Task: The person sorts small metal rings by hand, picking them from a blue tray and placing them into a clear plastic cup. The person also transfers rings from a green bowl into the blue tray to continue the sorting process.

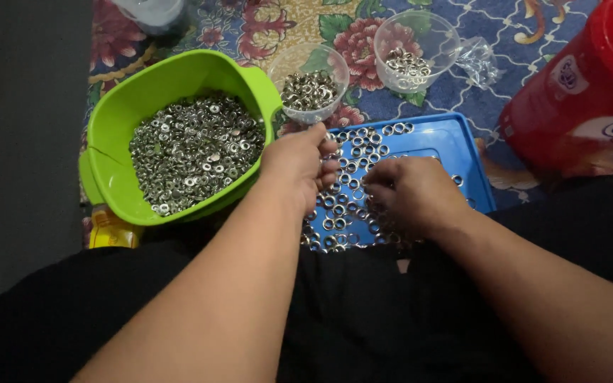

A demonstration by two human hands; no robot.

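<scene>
- bowl (118, 120) is lime green, packed with shiny silver rings (193, 149)
- tray (455, 145) is bright blue
- 2 cups (420, 28) are clear plastic
- bucket (583, 106) is red
- mat (285, 21) has a blue floral pattern with pink-red flowers

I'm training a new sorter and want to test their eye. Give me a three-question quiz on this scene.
1. True or false: the green tub holds metal rings.
2. How many clear cups stand beyond the blue tray?
3. Which hand rests fingers-down on the tray's rings: A left, B right?

Key: 1 true. 2 two: near cup, far cup. 3 B; the left hand hovers curled at the tray's edge.
</scene>
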